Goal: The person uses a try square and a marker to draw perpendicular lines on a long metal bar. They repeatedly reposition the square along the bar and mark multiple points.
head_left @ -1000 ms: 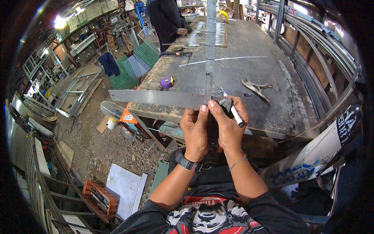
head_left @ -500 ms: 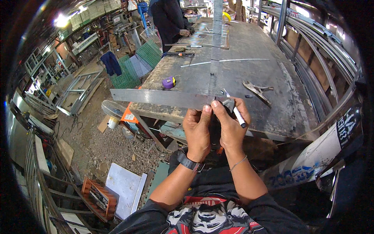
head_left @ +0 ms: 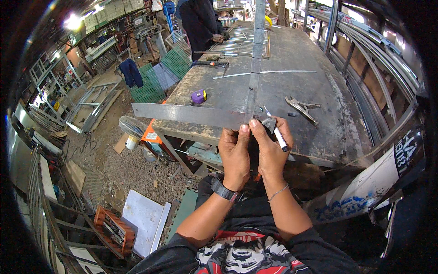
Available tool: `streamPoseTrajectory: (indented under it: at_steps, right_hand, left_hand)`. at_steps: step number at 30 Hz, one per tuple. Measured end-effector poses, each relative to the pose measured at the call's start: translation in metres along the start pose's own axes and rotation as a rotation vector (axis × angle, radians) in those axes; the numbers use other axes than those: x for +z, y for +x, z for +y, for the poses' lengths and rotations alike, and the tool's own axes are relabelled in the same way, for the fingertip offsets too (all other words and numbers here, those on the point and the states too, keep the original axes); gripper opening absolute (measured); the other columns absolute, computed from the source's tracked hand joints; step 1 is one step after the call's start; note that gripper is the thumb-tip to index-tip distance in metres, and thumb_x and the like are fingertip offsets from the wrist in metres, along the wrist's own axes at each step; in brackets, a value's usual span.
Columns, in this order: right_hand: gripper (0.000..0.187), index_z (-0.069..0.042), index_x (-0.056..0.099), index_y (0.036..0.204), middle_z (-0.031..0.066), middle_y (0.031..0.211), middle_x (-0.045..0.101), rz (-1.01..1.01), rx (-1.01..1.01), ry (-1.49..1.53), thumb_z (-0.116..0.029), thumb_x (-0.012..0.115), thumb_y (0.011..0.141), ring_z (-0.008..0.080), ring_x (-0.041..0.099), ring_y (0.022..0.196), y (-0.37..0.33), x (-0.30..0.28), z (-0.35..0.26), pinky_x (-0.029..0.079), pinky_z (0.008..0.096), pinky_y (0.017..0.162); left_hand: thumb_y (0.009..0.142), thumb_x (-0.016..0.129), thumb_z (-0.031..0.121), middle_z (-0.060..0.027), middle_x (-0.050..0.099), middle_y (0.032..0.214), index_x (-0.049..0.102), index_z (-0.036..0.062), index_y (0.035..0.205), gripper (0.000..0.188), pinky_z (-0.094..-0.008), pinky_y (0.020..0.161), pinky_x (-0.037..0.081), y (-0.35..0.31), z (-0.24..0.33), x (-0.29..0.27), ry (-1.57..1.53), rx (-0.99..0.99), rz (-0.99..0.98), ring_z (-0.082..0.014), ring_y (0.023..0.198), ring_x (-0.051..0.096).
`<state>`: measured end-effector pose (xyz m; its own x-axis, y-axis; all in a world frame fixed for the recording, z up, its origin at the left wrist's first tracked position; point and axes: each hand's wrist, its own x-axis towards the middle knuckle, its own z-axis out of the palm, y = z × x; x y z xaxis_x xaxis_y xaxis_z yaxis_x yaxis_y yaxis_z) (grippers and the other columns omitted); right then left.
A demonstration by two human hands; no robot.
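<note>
A long grey metal bar [head_left: 256,59] with dark marks runs away from me over the workbench [head_left: 292,132]. Across its near end lies the flat blade of a steel square [head_left: 182,115], pointing left past the bench edge. My left hand [head_left: 235,148] is closed, its thumb pressed on the square where blade and bar meet; its other fingers are hidden beneath. Close beside it, my right hand [head_left: 273,146] grips the same corner by the square's dark stock [head_left: 270,123]. A white marker pen [head_left: 280,139] is also held in that hand, tip pointing away.
On the bench lie a purple tape measure [head_left: 199,96], locking pliers [head_left: 302,108], a small black cap [head_left: 292,114] and a thin metal strip [head_left: 283,72]. Another person [head_left: 198,25] stands at the far left by a metal grille [head_left: 242,39]. A fan [head_left: 132,128] stands left of the bench.
The bar and square have shifted slightly to the right, the bar's far end a little more. Both hands keep their hold in nearly the same place.
</note>
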<state>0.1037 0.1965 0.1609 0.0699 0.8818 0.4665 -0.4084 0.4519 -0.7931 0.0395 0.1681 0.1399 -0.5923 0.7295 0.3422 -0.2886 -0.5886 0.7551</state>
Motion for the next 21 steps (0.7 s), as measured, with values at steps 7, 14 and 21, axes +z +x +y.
streamPoseTrajectory:
  at_steps: [7,14,21]
  right_hand:
    - [0.021,-0.003,0.063,0.095,-0.0013,0.085,0.067,0.005,0.02,-0.004,-0.011,0.081,0.086,0.0042,0.056,0.075,-0.0006,-0.0011,0.0031,0.047,0.0221,0.068]
    - [0.021,-0.004,0.063,0.093,-0.0016,0.084,0.067,0.011,0.006,-0.029,-0.012,0.081,0.086,0.0038,0.056,0.074,-0.0021,-0.0009,0.0023,0.047,0.022,0.067]
    - [0.02,-0.004,0.063,0.092,-0.0019,0.083,0.066,0.011,0.024,-0.03,-0.011,0.08,0.086,0.0042,0.056,0.073,-0.0041,0.0004,-0.0009,0.047,0.0226,0.067]
  left_hand:
    - [0.102,0.061,0.018,-0.0053,0.067,0.104,0.06,0.003,0.11,0.018,-0.0296,0.083,0.05,-0.0035,-0.0008,-0.0015,0.038,-0.057,0.044,-0.0121,0.093,0.061]
    - [0.102,0.062,0.02,-0.0054,0.067,0.104,0.06,0.003,0.109,0.019,-0.0292,0.083,0.05,-0.003,-0.0024,-0.0026,0.032,-0.064,0.043,-0.0114,0.092,0.06]
    - [0.102,0.061,0.02,-0.004,0.067,0.102,0.061,0.0035,0.108,0.017,-0.028,0.08,0.05,-0.0049,-0.0013,-0.0034,0.045,-0.038,0.05,-0.0101,0.089,0.06]
